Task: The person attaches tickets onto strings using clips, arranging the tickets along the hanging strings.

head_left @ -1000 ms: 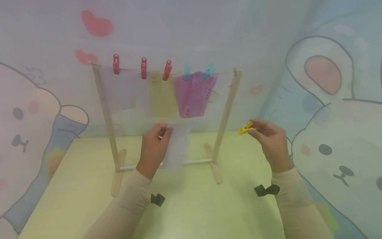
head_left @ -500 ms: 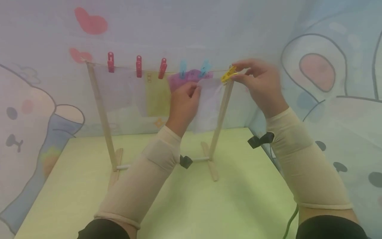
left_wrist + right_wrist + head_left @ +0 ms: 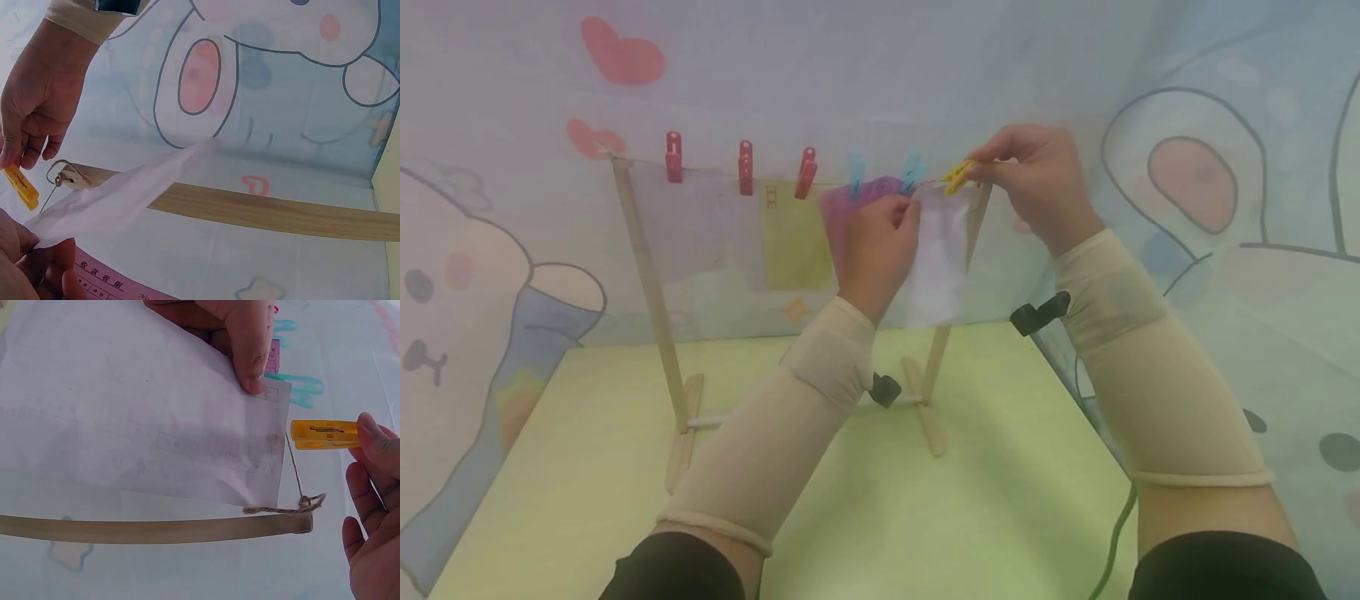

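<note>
My left hand (image 3: 880, 250) pinches the upper edge of a thin white paper sheet (image 3: 942, 250), holding it up by the string near the right post. A yellow clothespin (image 3: 322, 434) is pinched at its handle end between my right thumb and fingers. In the right wrist view its tip lies just beside the sheet's top edge, over the string (image 3: 294, 462). My right hand (image 3: 1041, 183) is above the right post. Behind the left hand hangs a pink printed slip (image 3: 835, 217), partly hidden, under two light-blue clothespins (image 3: 857, 173).
Several sheets hang on the line, among them a yellow slip (image 3: 796, 242). Red clothespins (image 3: 673, 158) grip the line further left. The wooden stand has a left post (image 3: 651, 283), a right post (image 3: 936, 362) and feet on the pale yellow-green table (image 3: 970, 500). A cartoon-printed backdrop surrounds it.
Both hands have risen to the line. The left brought the white sheet up and right, in front of the pink slip; the right brought the yellow clothespin up and left to the sheet's top edge.
</note>
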Demonstrator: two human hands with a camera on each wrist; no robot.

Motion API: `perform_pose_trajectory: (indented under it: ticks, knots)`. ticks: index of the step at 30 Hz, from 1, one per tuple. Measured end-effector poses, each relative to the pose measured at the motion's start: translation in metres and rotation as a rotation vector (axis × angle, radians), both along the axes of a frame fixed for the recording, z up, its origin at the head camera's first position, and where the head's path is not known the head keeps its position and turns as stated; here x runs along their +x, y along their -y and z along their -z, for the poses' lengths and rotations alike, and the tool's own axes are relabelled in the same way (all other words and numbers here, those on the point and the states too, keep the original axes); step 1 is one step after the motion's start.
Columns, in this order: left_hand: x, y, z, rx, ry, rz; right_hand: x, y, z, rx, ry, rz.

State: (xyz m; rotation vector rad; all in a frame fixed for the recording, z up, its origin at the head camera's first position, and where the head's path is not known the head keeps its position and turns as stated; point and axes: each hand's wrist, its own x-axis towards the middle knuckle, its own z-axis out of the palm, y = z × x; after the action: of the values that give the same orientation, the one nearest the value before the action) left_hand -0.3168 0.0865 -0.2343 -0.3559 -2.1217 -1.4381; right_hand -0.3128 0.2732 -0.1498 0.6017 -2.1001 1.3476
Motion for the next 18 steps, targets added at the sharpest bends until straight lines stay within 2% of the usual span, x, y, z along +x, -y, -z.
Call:
perform_pose_trajectory:
  ticks: [4, 9, 13, 18]
  knots:
    - [0.000, -0.003, -0.002, 0.009, 0.021, 0.000, -0.006, 0.000, -0.003, 0.037, 0.051, 0.028]
    - [0.000, -0.006, -0.003, 0.058, 0.038, 0.016, -0.012, 0.000, -0.007, 0.026, 0.099, -0.036]
    - [0.001, -0.008, -0.002, 0.090, 0.015, 0.024, -0.017, -0.001, -0.009, 0.019, 0.130, -0.084]
    - [0.000, -0.010, 0.002, 0.102, -0.032, 0.017, -0.016, -0.001, -0.011, 0.057, 0.170, -0.088]
